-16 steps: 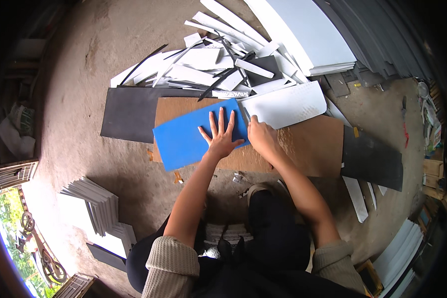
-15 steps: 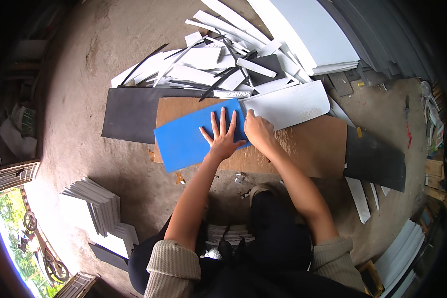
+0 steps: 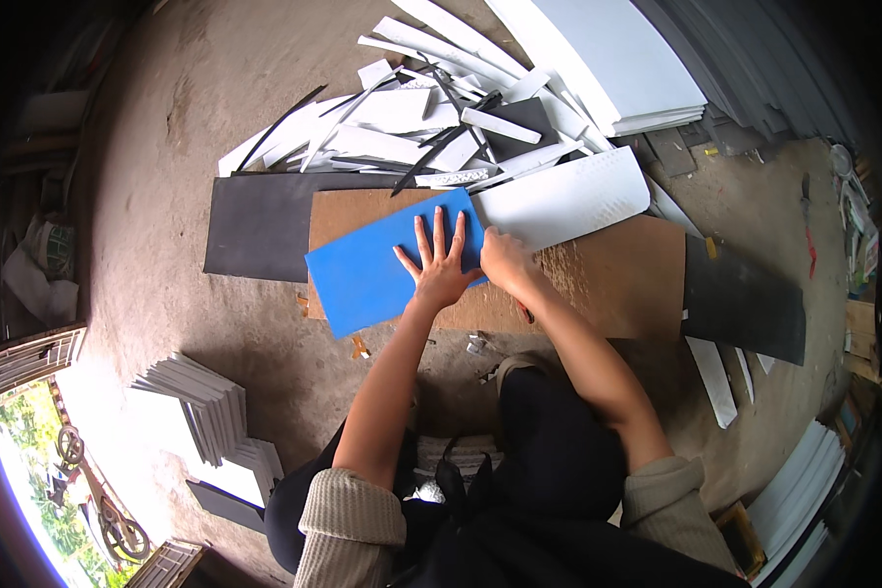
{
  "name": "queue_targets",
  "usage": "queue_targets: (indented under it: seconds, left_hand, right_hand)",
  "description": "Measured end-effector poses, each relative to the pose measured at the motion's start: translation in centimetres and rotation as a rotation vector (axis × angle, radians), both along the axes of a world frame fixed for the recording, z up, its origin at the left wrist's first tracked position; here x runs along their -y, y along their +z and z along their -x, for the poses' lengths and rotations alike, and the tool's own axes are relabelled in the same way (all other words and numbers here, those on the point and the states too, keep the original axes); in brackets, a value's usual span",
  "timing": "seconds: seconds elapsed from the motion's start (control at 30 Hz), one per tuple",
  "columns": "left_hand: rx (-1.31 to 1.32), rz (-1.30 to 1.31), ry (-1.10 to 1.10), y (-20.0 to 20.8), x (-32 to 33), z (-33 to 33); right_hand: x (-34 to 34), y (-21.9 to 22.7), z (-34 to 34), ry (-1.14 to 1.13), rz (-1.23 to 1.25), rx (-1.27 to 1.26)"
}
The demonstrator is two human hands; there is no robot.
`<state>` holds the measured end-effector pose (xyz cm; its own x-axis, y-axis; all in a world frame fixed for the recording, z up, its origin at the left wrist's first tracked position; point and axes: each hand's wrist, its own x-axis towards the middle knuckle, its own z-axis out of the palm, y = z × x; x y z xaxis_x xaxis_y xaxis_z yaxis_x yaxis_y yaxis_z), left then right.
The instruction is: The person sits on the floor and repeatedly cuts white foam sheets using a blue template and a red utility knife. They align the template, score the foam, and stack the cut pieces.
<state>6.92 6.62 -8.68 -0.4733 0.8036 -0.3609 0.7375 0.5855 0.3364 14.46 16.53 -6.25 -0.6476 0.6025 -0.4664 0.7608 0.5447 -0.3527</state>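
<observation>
A blue rectangular sheet [image 3: 372, 274] lies tilted on a brown board [image 3: 608, 279] on the ground. My left hand [image 3: 441, 269] presses flat on the sheet's right part with the fingers spread. My right hand [image 3: 505, 263] is curled shut at the sheet's right edge. It seems to grip a small cutting tool that is mostly hidden by the fingers. A white textured sheet [image 3: 568, 201] lies just beyond that hand, overlapping the board.
A dark grey sheet [image 3: 255, 230] lies left of the board and another [image 3: 745, 304] to its right. White and black offcuts [image 3: 402, 127] are piled behind. Large white sheets [image 3: 608, 59] sit at the top right, and a stack of white panels [image 3: 191, 407] at the lower left.
My right hand has shifted a little along the blue sheet's right edge. My left hand stays pressed flat in the same place.
</observation>
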Motion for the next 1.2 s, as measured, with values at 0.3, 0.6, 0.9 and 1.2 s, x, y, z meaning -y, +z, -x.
queue_targets:
  seconds: [0.3,0.6,0.9,1.2]
  left_hand:
    - [-0.017,0.018,-0.004,-0.2,-0.3,-0.2]
    - [-0.108,-0.127,0.190,0.1,-0.4,-1.6]
    - [-0.339,-0.122,0.205,-0.4,0.7,-1.5]
    - [-0.478,-0.063,0.271,0.0,4.7,6.1]
  right_hand:
    - [3.5,-0.3,-7.2,-0.012,0.052,-0.005]
    - [-1.8,3.7,-8.1,-0.058,-0.057,-0.094]
    - [-4.8,-3.4,-2.3,-0.040,-0.243,-0.347]
    - [-4.8,-3.6,-2.1,0.021,-0.297,-0.303]
